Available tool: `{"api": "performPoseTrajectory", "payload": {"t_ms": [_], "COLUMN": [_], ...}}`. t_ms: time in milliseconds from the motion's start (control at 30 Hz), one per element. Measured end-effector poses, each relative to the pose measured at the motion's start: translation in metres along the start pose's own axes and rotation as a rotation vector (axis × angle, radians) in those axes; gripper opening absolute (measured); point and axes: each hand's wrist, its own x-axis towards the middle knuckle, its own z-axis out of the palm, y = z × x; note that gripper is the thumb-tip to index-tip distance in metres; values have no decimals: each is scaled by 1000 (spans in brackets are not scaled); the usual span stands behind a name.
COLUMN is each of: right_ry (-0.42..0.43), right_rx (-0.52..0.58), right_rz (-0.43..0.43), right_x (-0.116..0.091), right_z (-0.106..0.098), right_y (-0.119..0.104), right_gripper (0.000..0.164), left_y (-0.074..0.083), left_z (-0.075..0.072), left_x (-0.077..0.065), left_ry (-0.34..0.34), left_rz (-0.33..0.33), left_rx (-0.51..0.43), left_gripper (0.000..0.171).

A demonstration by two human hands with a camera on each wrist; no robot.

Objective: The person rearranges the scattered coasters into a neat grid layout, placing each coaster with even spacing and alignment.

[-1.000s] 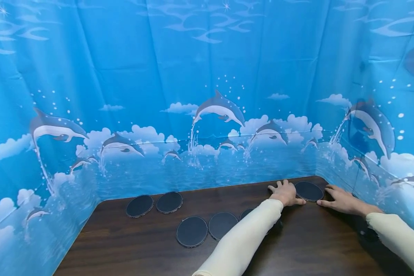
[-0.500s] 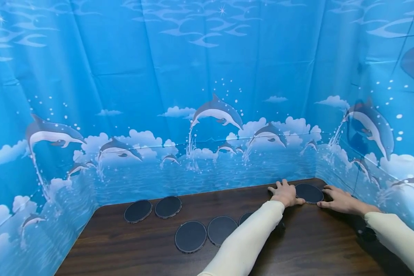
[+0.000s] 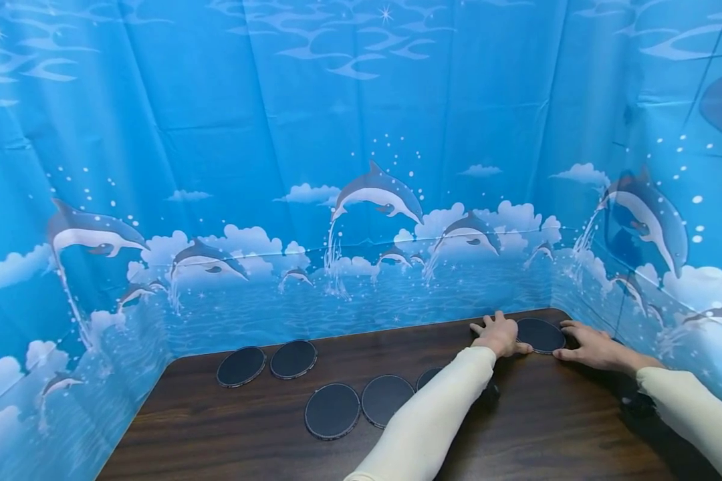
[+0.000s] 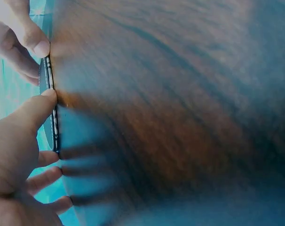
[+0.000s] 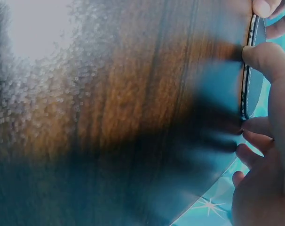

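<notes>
At the far right of the table lies a round black coaster (image 3: 541, 335), flat, with a dark-and-light patterned rim. My left hand (image 3: 498, 335) is at its left side, fingers spread on the table and thumb at the near edge. On the opposite side, my right hand (image 3: 595, 347) touches the rim with its thumb and fingers. Both thumbs meet the rim of the same coaster (image 4: 50, 75) in the left wrist view. From the right wrist, the coaster (image 5: 250, 75) shows edge-on beside the right thumb.
Two more coasters, a left one (image 3: 241, 367) and its neighbour (image 3: 293, 359), lie near the back left. Nearer, a row holds a coaster (image 3: 332, 411), another (image 3: 388, 399), and one partly behind the left sleeve (image 3: 430, 414). A blue dolphin-print curtain (image 3: 361, 287) encloses the table (image 3: 216, 427).
The camera view has tilted slightly up, so the table sits a little lower in frame. Both hands stay at the far-right coaster, with hardly any movement.
</notes>
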Motion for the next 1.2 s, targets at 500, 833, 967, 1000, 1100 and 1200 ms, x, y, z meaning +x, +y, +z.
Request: {"api": "performPoseTrajectory", "payload": {"t_ms": [500,833,967,1000,1100,1200], "right_ry": [7,88,125,131,145,153], "right_rx": [99,132,125,123,122,123], "right_rz": [-3,-34,-20,-16,-12,-19], "right_x": [-1,-7,-7,-6,-7,-9], "right_z": [1,-4,-12,-14,-21,-23], "right_y": [1,-3,-8,-11,-20,-31], "right_gripper": [75,73,77,78,78,79], "left_y": [-11,-19,-24,-26,-32,-40], "left_z": [-3,-10,-21,-25,-38,-46], "left_x": [-5,-8,-11,-11,-17,-23], "left_ry": [-58,-70,-41,-33,-8,25], "left_rz": [100,184,207,212,224,229], "left_rx": [-20,-10,-18,-17,-7,-13], "left_gripper": [43,37,37,37,39,43]}}
